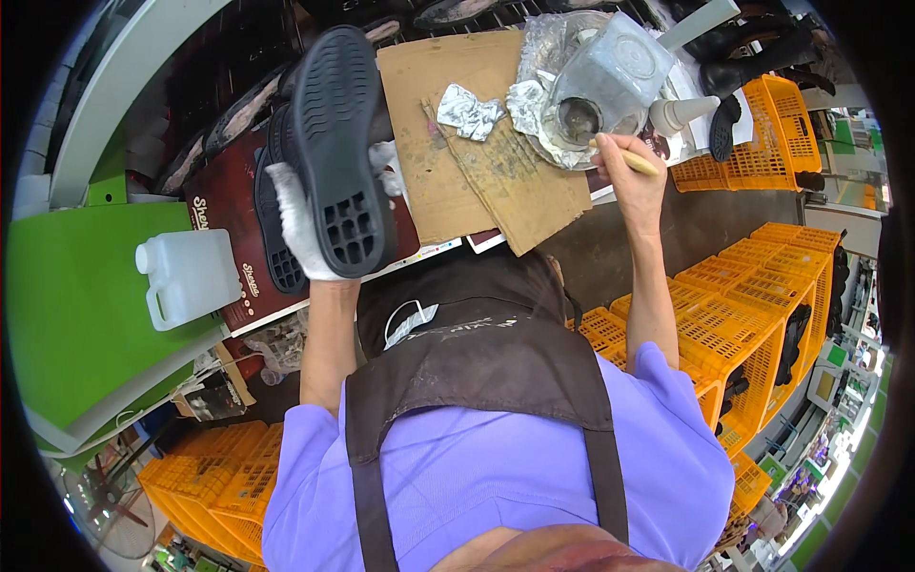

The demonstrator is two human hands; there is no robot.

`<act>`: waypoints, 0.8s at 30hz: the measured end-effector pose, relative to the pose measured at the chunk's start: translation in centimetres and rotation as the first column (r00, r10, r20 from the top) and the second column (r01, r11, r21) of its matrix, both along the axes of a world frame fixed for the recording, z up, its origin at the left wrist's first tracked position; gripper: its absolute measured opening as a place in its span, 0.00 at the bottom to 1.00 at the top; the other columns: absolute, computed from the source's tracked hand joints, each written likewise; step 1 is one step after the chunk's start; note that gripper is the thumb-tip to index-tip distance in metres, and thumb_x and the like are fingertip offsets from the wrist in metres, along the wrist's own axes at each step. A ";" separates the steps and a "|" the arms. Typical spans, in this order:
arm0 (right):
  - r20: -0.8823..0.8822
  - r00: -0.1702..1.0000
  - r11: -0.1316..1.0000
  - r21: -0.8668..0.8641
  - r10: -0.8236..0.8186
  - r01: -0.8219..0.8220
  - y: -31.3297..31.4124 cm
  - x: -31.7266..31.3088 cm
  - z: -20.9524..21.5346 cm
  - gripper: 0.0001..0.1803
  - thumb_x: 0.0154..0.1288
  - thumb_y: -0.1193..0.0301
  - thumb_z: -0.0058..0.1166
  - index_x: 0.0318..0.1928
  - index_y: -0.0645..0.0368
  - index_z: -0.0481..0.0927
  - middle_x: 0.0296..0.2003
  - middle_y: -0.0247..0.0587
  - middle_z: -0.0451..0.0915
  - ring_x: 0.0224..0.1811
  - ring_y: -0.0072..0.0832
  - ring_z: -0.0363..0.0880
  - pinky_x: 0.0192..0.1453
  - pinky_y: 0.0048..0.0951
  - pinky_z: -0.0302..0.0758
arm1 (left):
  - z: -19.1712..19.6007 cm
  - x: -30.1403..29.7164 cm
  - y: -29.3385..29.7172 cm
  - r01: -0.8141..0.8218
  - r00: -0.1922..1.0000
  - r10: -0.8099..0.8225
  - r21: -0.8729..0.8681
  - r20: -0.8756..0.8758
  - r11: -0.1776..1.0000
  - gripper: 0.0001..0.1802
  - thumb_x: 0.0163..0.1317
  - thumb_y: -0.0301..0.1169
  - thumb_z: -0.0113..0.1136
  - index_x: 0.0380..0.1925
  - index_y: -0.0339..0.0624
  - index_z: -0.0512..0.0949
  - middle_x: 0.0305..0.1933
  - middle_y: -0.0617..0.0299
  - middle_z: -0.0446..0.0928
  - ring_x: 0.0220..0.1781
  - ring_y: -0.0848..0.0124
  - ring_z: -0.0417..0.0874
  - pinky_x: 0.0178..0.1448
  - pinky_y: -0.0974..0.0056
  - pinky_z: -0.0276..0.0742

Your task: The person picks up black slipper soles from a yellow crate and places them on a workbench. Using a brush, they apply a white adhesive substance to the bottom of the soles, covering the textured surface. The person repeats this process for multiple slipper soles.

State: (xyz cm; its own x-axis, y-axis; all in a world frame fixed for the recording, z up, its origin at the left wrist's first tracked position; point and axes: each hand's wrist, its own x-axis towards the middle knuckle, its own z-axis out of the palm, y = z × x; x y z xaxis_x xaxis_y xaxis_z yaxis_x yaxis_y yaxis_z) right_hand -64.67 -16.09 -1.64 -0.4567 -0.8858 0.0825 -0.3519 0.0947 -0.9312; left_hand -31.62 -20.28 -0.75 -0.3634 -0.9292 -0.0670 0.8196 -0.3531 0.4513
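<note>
My left hand (303,229), in a white glove, grips a black shoe sole (341,153) by its sides, tread facing up and heel end toward me. Whether a shoe upper is attached underneath is hidden. Another black sole (278,253) lies just left of it. In my bare right hand (637,195) is a brush (640,164) with a pale wooden handle, fingers closed around it. Its tip is at the round mouth of a cloudy plastic container (615,71) lying tilted in a plastic-lined tray; the bristles cannot be made out.
Stained cardboard (457,191) covers the middle of the bench, with a crumpled white cloth (470,112) on it. A white squeeze bottle (681,114) lies right of the container. At left a white jug (191,278) rests near a green surface (81,315). Orange crates (743,296) stand at right.
</note>
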 end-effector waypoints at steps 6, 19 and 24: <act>0.100 0.994 0.999 0.017 -0.035 0.034 0.9 -0.4 1.8 0.10 0.61 0.68 0.58 0.34 0.64 0.81 0.22 0.35 0.80 0.21 0.15 0.75 0.26 0.15 0.72 | -0.6 -2.2 0.9 0.183 0.982 -0.181 0.053 -0.047 0.982 0.39 0.65 0.56 0.40 0.61 0.32 0.58 0.53 0.36 0.69 0.46 0.48 0.78 0.48 0.55 0.79; 0.129 0.986 0.995 -0.003 -0.101 0.102 1.9 -1.1 2.4 0.10 0.63 0.68 0.56 0.32 0.64 0.81 0.21 0.35 0.80 0.19 0.14 0.73 0.24 0.15 0.70 | -0.8 -4.1 -0.2 -0.020 0.901 0.165 -0.341 0.402 0.940 0.40 0.48 0.26 0.69 0.60 0.43 0.59 0.57 0.58 0.70 0.59 0.67 0.71 0.63 0.60 0.68; 0.476 0.879 0.970 -0.217 0.007 0.110 1.6 0.5 1.6 0.14 0.65 0.67 0.52 0.39 0.69 0.78 0.22 0.40 0.78 0.20 0.18 0.73 0.26 0.16 0.70 | -1.1 -5.0 -0.6 -0.090 0.754 0.398 -0.518 0.522 0.851 0.40 0.49 0.29 0.70 0.60 0.41 0.59 0.57 0.58 0.68 0.60 0.68 0.68 0.67 0.59 0.62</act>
